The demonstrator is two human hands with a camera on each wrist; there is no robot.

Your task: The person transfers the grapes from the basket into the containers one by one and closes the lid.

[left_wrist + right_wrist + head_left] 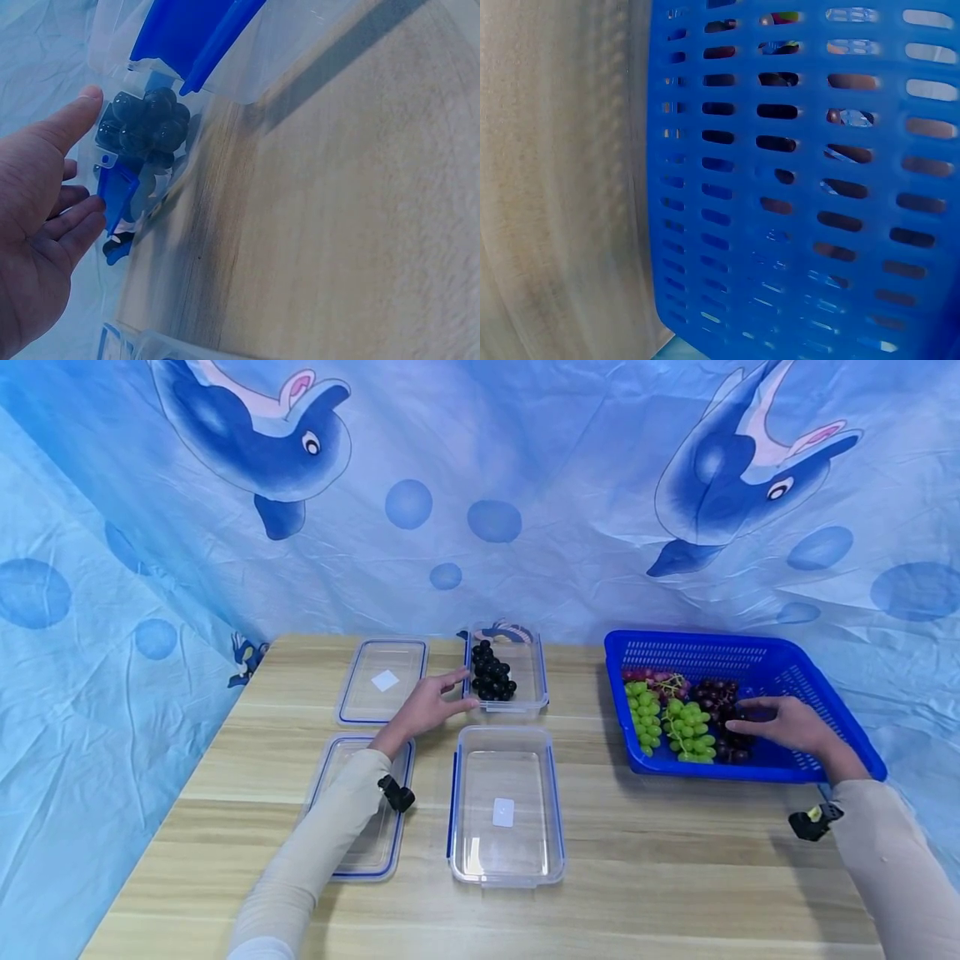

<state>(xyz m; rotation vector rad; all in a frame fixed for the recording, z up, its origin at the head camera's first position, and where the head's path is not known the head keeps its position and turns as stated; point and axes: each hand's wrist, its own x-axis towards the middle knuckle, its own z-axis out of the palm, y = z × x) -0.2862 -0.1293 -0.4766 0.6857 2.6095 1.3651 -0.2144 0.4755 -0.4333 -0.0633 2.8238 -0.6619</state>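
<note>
Left hand [427,703]: arm stretched forward, sleeve down to the wrist, black wrist camera strapped on the forearm. Palm open, fingers [64,225] straight and loosely spread, thumb pointing ahead. Holds nothing.

Right hand [780,723]: arm reaches forward and slightly inward, sleeve to the wrist, black camera under the forearm. Back of hand up, fingers bent down; probably pinching something, but fingertips are hidden.

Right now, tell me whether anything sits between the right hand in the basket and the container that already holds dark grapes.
Only the blue basket's own left wall and green grapes lie between the right hand and the container. The table between shows nothing.
</note>
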